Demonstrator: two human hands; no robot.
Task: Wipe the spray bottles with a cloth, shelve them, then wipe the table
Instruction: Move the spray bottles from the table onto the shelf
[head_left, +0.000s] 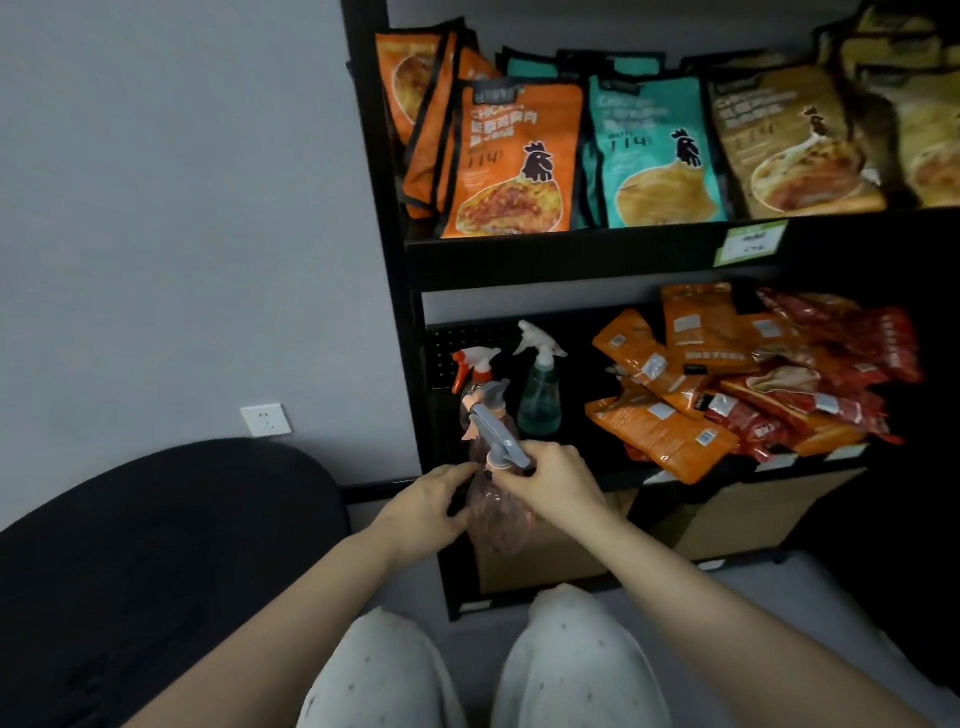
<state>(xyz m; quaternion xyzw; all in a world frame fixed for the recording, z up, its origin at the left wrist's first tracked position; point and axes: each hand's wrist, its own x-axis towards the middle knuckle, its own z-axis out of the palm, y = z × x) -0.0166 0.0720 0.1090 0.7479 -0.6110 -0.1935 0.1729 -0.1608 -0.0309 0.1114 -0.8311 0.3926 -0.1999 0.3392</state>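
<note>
Both hands hold the pinkish spray bottle just before the lower shelf, the right hand with a narrow grip at its neck, the left hand against its side; pushed in carelessly, it could topple the two bottles standing there.

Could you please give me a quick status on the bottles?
Both hands, left and right, hold pink bottle before shelf. Two bottles shelved. Orange packets beside.

A small shop or stockroom: a black shelf rack at one o'clock holds rows of packaged chicken snacks, with a green price tag on its edge.
</note>
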